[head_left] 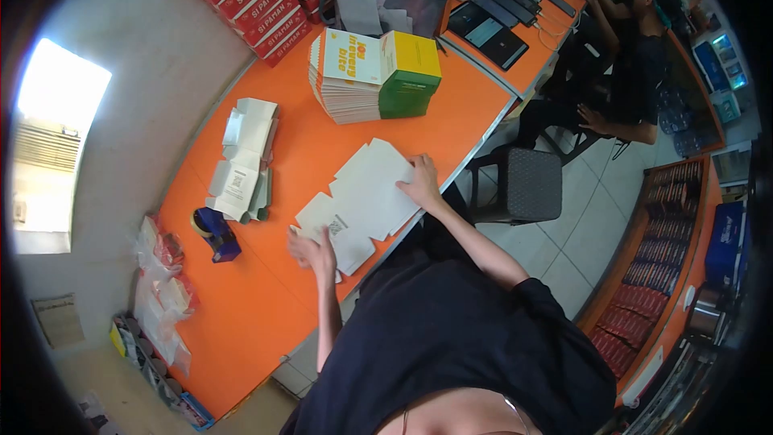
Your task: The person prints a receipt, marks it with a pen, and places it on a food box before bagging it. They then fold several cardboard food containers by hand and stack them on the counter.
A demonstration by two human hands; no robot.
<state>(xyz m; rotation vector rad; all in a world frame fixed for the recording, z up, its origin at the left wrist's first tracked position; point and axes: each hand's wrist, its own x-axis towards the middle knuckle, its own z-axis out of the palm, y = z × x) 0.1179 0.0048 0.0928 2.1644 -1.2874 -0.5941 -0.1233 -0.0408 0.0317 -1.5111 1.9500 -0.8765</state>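
Note:
A flat, unfolded white carton with a printed code lies on the orange table near its front edge. My left hand is at the carton's lower left end, fingers apart. On the right end of the carton rests my right hand, its fingers spread over the edge. Beyond the carton stands a thick stack of printed cartons, white, yellow and green. Left of it lie several partly folded cartons in a pile.
A blue tape dispenser and plastic bags are at the left. Red boxes and a grey mesh bin stand at the back. Tablets and phones lie at the upper right, near seated people. A stool is beside the table.

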